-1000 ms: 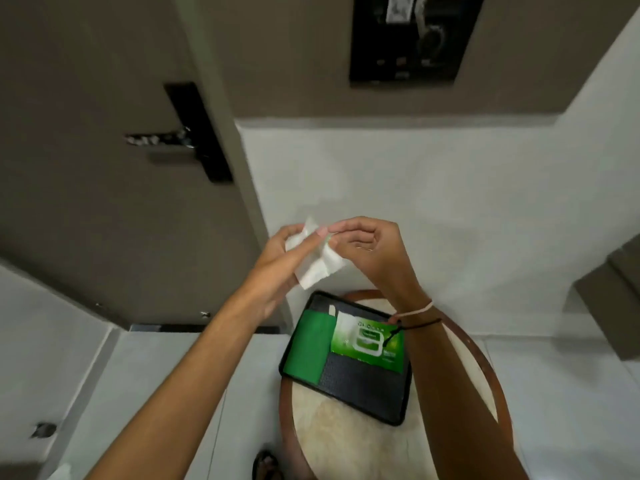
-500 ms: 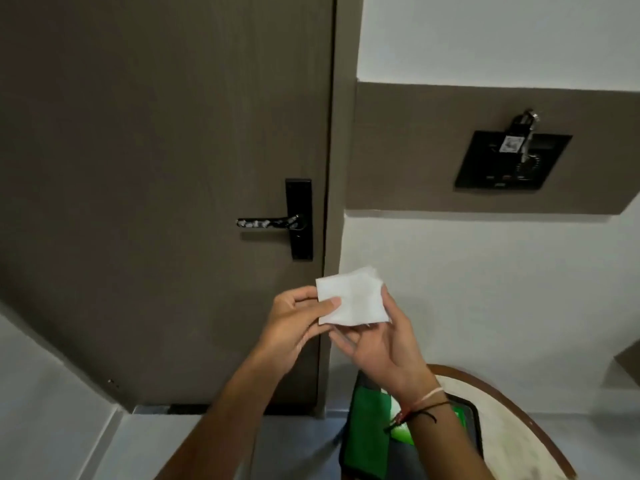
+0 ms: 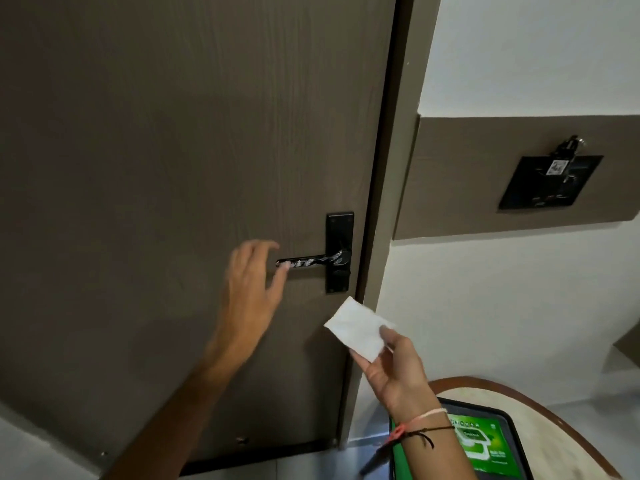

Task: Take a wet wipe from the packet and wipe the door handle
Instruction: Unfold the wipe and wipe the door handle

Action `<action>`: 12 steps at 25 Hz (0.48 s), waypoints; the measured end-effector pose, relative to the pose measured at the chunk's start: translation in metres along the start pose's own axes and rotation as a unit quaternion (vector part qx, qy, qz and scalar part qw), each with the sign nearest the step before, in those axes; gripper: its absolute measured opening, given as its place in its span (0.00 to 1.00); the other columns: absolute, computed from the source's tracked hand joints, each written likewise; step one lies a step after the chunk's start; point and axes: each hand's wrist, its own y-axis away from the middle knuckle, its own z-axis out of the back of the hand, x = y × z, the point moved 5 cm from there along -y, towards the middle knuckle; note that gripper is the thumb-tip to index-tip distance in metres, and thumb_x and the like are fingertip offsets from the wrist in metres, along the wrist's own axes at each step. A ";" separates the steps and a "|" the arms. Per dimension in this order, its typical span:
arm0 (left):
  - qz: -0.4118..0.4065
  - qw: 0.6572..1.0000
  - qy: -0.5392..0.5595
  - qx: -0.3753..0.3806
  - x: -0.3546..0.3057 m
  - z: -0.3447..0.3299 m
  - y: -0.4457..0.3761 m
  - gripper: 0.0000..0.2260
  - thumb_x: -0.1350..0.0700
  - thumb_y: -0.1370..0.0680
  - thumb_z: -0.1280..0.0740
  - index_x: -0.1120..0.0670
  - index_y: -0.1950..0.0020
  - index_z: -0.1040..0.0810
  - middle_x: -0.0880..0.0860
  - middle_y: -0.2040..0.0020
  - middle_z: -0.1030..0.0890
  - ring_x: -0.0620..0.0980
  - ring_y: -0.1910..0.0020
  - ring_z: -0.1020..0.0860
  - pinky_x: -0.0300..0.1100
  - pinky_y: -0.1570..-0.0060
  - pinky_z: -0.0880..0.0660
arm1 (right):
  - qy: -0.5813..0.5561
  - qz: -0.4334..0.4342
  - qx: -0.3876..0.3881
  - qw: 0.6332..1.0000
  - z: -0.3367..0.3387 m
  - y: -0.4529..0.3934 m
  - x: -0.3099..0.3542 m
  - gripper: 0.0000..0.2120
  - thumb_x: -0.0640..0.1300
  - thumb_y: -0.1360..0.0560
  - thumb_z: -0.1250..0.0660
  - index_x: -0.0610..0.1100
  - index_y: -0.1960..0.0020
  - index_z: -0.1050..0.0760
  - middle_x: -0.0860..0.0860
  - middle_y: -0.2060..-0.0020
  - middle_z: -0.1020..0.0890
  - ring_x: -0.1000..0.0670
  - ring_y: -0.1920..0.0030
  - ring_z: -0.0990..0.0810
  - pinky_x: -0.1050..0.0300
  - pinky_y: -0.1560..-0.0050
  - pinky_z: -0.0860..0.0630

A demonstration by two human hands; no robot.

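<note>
Now the left hand has let go and is reaching, fingers spread, toward the smudged black metal door handle, while the right hand is pinching the folded white wet wipe just below it, ready for wiping.

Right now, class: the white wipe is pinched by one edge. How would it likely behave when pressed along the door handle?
The wet wipe, folded and held flat in the right hand, probably keeps its shape briefly but is soft, so it should wrap the door handle. It looks thin and light. The handle's whitish smears may make it slide or snag.
</note>
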 end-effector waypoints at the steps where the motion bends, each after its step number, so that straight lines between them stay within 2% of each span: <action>1: -0.086 0.992 -0.083 -0.050 0.000 0.006 -0.025 0.16 0.56 0.17 0.30 0.59 0.31 0.21 0.61 0.33 0.21 0.61 0.34 0.23 0.60 0.37 0.22 | 0.034 0.099 -0.035 0.994 -0.008 -0.003 0.010 0.08 0.39 0.16 0.39 0.39 0.43 0.22 0.40 0.50 0.15 0.39 0.49 0.16 0.45 0.51 0.16; 2: -0.153 0.972 -0.160 -0.078 0.000 0.007 -0.051 0.19 0.55 0.15 0.34 0.59 0.24 0.25 0.64 0.26 0.26 0.63 0.27 0.27 0.61 0.33 0.25 | 0.097 0.221 -0.072 0.968 -0.022 -0.004 0.020 0.10 0.40 0.16 0.41 0.41 0.48 0.20 0.42 0.52 0.16 0.41 0.49 0.17 0.47 0.50 0.17; 3: -0.204 0.948 -0.226 -0.086 0.001 0.004 -0.075 0.22 0.54 0.13 0.37 0.58 0.19 0.30 0.66 0.21 0.32 0.64 0.22 0.32 0.61 0.28 0.29 | 0.172 0.328 -0.093 0.924 -0.040 -0.003 0.025 0.13 0.41 0.15 0.42 0.42 0.50 0.19 0.44 0.52 0.16 0.42 0.49 0.17 0.46 0.47 0.19; 4: -0.241 0.926 -0.278 -0.083 0.005 -0.001 -0.096 0.24 0.52 0.12 0.39 0.57 0.16 0.35 0.67 0.18 0.37 0.65 0.19 0.37 0.61 0.24 0.32 | 0.239 0.409 -0.098 0.875 -0.060 -0.003 0.023 0.13 0.42 0.14 0.42 0.41 0.47 0.19 0.43 0.50 0.16 0.43 0.46 0.17 0.43 0.42 0.20; 6: -0.285 0.891 -0.343 -0.084 0.018 -0.014 -0.121 0.26 0.48 0.11 0.41 0.55 0.14 0.40 0.67 0.17 0.39 0.64 0.18 0.39 0.62 0.21 0.35 | 0.334 0.466 -0.056 0.818 -0.100 -0.016 0.002 0.17 0.43 0.14 0.43 0.38 0.31 0.24 0.41 0.34 0.20 0.44 0.34 0.21 0.43 0.32 0.24; 8: -0.312 0.871 -0.362 -0.116 0.032 -0.024 -0.129 0.27 0.46 0.11 0.42 0.54 0.14 0.40 0.66 0.18 0.37 0.64 0.18 0.38 0.62 0.21 0.36 | 0.372 0.503 -0.001 0.780 -0.121 -0.037 -0.017 0.22 0.43 0.15 0.41 0.41 0.22 0.35 0.44 0.22 0.32 0.45 0.22 0.34 0.50 0.23 0.33; 9: -0.323 0.866 -0.359 -0.133 0.038 -0.028 -0.132 0.27 0.45 0.12 0.42 0.53 0.14 0.40 0.65 0.18 0.37 0.64 0.18 0.38 0.61 0.21 0.37 | 0.385 0.530 0.000 0.756 -0.124 -0.046 -0.022 0.25 0.44 0.16 0.39 0.41 0.21 0.38 0.45 0.21 0.34 0.46 0.20 0.37 0.52 0.23 0.35; 12: -0.345 0.858 -0.340 -0.172 0.045 -0.034 -0.135 0.28 0.44 0.12 0.42 0.52 0.14 0.41 0.64 0.18 0.37 0.62 0.18 0.39 0.60 0.20 0.43 | 0.402 0.585 -0.050 0.703 -0.124 -0.070 -0.017 0.30 0.53 0.18 0.38 0.42 0.20 0.40 0.44 0.23 0.34 0.49 0.25 0.35 0.59 0.29 0.33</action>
